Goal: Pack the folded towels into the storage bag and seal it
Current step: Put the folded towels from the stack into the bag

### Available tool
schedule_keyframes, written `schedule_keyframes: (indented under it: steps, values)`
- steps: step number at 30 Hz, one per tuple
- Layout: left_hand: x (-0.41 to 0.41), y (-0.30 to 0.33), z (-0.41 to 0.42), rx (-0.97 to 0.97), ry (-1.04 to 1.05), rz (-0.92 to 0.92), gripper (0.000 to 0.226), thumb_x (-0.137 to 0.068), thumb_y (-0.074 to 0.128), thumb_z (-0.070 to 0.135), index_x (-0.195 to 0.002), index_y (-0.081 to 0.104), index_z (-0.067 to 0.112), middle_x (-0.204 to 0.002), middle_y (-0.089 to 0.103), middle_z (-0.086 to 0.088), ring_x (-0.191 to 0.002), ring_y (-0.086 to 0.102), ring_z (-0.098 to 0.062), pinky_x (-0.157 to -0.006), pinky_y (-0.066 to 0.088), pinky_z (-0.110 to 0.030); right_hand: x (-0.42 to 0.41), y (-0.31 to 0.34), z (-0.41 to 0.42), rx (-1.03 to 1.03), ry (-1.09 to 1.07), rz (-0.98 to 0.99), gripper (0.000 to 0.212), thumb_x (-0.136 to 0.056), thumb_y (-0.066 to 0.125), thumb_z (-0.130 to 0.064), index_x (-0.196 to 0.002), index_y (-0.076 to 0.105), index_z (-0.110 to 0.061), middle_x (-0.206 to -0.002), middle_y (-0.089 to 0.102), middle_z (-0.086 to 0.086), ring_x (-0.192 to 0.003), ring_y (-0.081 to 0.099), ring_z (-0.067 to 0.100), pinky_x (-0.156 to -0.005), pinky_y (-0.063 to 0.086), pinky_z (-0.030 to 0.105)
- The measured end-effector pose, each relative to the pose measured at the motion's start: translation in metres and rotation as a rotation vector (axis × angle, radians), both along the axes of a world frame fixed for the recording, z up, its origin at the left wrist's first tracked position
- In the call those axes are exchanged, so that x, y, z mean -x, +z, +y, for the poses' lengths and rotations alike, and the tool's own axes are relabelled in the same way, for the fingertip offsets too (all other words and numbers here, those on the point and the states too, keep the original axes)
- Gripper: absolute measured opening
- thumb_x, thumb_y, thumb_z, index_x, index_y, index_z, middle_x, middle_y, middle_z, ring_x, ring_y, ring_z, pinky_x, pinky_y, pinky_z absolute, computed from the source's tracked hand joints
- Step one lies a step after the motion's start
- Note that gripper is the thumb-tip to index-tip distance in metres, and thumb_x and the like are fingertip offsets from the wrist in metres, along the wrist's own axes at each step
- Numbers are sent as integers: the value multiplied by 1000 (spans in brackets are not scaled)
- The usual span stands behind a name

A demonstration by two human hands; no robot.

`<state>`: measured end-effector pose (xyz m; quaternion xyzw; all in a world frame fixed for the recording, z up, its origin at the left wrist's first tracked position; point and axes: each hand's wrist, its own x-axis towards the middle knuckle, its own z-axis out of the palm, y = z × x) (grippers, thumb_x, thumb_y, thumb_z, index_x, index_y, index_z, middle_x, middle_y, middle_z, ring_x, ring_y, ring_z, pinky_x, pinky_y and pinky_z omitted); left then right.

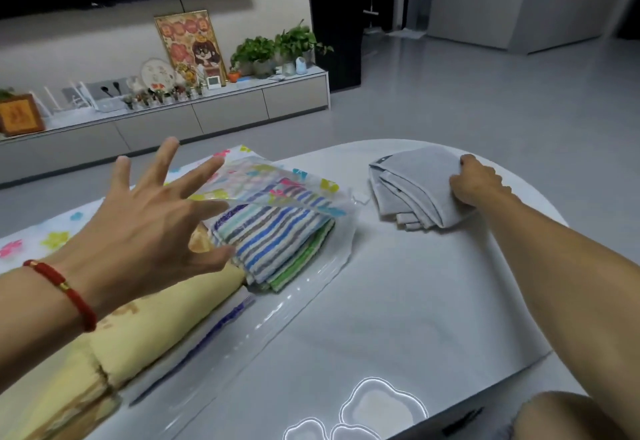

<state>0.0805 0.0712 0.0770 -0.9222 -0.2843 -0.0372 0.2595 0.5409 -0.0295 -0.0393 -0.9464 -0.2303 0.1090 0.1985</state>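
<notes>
A clear storage bag [311, 266] printed with coloured flowers lies across the left of the table, its mouth facing right. Inside it sit a blue-striped folded towel [277, 238] on a green one [304, 259], with a yellow towel [145, 328] beside them. My left hand [149, 228] hovers over the bag with fingers spread, the fingertips under the raised upper flap [263, 183]. A folded grey towel [415, 190] lies on the table to the right of the bag. My right hand [476, 180] grips that towel's right edge.
The white table [398, 318] has a rounded far edge and glossy flower-shaped marks near the front. Beyond it is grey floor and a low cabinet [173, 117] with plants and frames. My knee [561, 419] shows at the bottom right.
</notes>
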Motion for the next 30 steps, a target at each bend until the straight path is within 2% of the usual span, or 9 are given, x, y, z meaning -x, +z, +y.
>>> schedule_keyframes:
  steps: [3,6,8,11,14,17,20,27,30]
  values:
    - [1,-3,5,-45,-24,-1,75,-73,28,88,-121,64,44,-160,29,4,-148,16,-42,-98,30,-79,-9,7,2,-42,22,-28,51,-94,59,-20,-143,45,-26,-143,53,20,-134,47,43,-114,27,55]
    - [3,-3,7,-71,1,-3,76,-72,29,89,-122,64,43,-160,30,5,-148,15,-41,-99,30,-77,-14,34,0,-31,43,25,76,-80,82,-27,-143,40,-23,-141,55,18,-131,52,41,-113,35,52]
    - [4,0,6,-80,19,-4,77,-71,30,89,-122,65,43,-159,33,4,-147,17,-43,-100,30,-76,-14,53,-4,-81,29,134,87,-74,88,-25,-145,39,-18,-141,54,17,-125,55,41,-100,49,48]
    - [11,11,1,-110,62,14,79,-69,34,89,-124,64,43,-156,39,1,-143,23,-46,-98,33,-74,-1,72,-23,-204,36,462,80,-80,84,-15,-147,42,-5,-119,61,15,-104,63,38,-76,58,43]
    - [23,23,-4,-93,168,18,79,-68,40,89,-131,57,46,-155,40,1,-143,23,-46,-99,33,-73,27,81,-57,-324,151,569,94,-84,79,-9,-158,26,-31,-130,50,6,-94,65,26,-69,56,32]
    - [34,27,-9,15,276,11,80,-67,43,88,-138,46,50,-158,34,5,-145,16,-44,-103,31,-71,64,87,-89,-356,318,691,65,-91,70,-5,-145,53,-35,-138,59,7,-105,68,26,-74,57,32]
    - [41,30,-11,114,340,1,79,-70,50,85,-140,42,50,-160,29,5,-147,10,-43,-106,26,-75,103,103,-115,-384,402,773,39,-93,65,-1,-118,77,-28,-128,72,10,-111,71,32,-79,62,35]
    - [48,54,1,206,355,-10,84,-77,59,72,-149,26,46,-162,20,14,-149,1,-40,-104,13,-82,220,138,-125,-287,711,969,36,-83,70,1,-110,79,-21,-116,76,18,-98,72,35,-95,56,53]
    - [47,69,2,192,396,12,83,-79,60,69,-150,24,45,-165,16,6,-149,-1,-43,-104,12,-84,275,137,-92,-250,865,977,37,-73,65,-7,-104,78,-23,-99,75,12,-86,69,26,-82,58,41]
